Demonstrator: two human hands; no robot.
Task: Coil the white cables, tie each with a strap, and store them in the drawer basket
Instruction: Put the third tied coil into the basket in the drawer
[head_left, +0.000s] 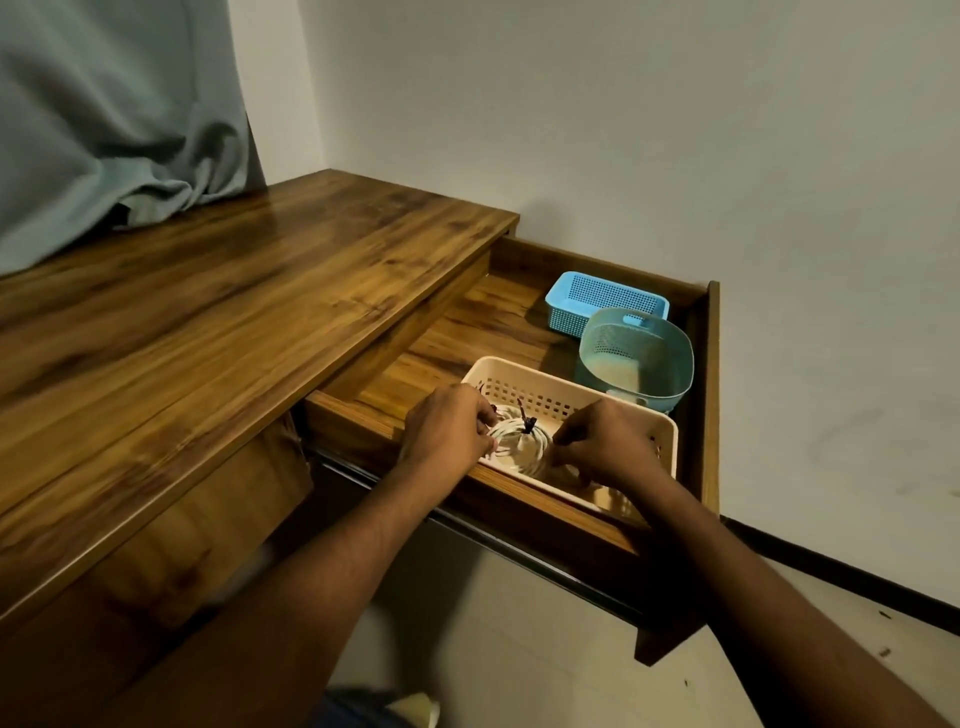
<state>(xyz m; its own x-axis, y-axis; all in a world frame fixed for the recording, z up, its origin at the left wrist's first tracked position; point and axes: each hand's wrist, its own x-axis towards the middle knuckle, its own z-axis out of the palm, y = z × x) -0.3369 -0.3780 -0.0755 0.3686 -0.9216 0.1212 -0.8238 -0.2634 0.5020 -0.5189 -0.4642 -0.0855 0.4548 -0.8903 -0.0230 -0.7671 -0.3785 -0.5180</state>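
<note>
Both hands partly hide the coiled cable.

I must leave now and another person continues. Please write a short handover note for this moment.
Left hand: fingers on the coiled white cable, left side.
Right hand: fingers at the coil's right side.
Coil with dark strap lies in the cream basket in the open drawer.
Done: this cable is coiled, tied, placed.
Left: release it; no other cables are in view.

Cream basket wall hems both hands' fingers; coiled cable fills the gap between them. Teal tub just beyond right fingers. Bare drawer floor beyond left fingers.
</note>
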